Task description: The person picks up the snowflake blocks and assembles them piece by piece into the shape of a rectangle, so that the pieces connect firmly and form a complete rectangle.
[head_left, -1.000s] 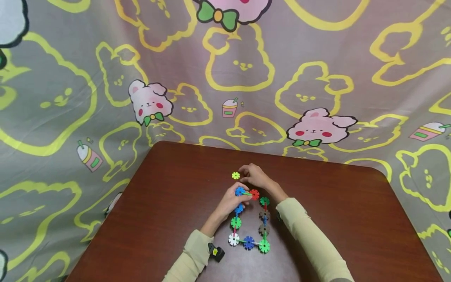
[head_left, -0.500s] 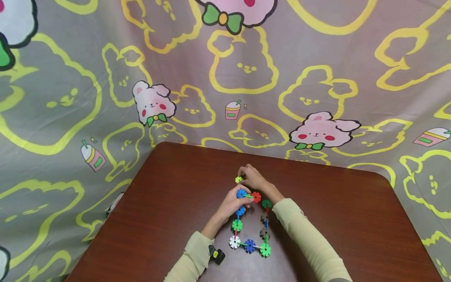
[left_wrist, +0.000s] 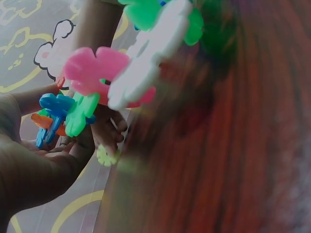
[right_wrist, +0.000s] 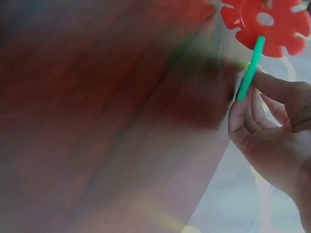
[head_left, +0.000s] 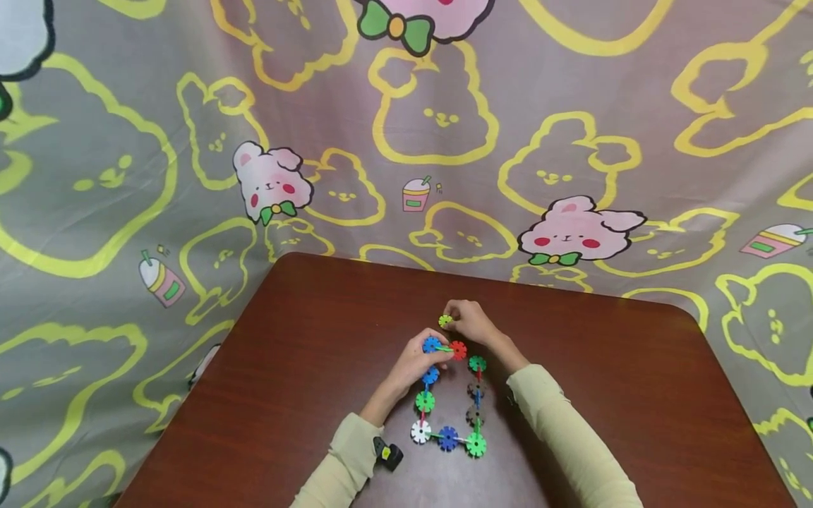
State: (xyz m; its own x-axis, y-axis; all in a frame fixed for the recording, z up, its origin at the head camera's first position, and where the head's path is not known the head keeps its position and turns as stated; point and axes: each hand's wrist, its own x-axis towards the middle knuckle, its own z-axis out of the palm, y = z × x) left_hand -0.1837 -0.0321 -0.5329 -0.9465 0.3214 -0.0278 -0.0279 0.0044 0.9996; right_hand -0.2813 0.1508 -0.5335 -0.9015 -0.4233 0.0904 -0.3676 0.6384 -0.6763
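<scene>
A string of slotted plastic snowflake discs in several colours (head_left: 447, 439) forms a three-sided outline that curls round at the top. My left hand (head_left: 408, 365) grips its upper left part, around a blue disc (head_left: 432, 345); in the left wrist view, blue, orange and green discs (left_wrist: 80, 114) sit between that hand's thumb and fingers. A red disc (head_left: 458, 350) ends this side, apart from the dark green disc (head_left: 478, 363) atop the right side. Just beyond, my right hand (head_left: 473, 322) pinches a yellow-green snowflake disc (head_left: 445, 321), mostly hidden in the right wrist view.
The brown wooden table (head_left: 305, 367) reaches back to a patterned cloth (head_left: 444, 155) hanging behind it and at the left. A black strap-like device (head_left: 389, 454) is on the left wrist.
My right hand has taken hold of the yellow-green disc and brought it a little to the right, closer to the red disc. The left hand keeps its grip with hardly any movement.
</scene>
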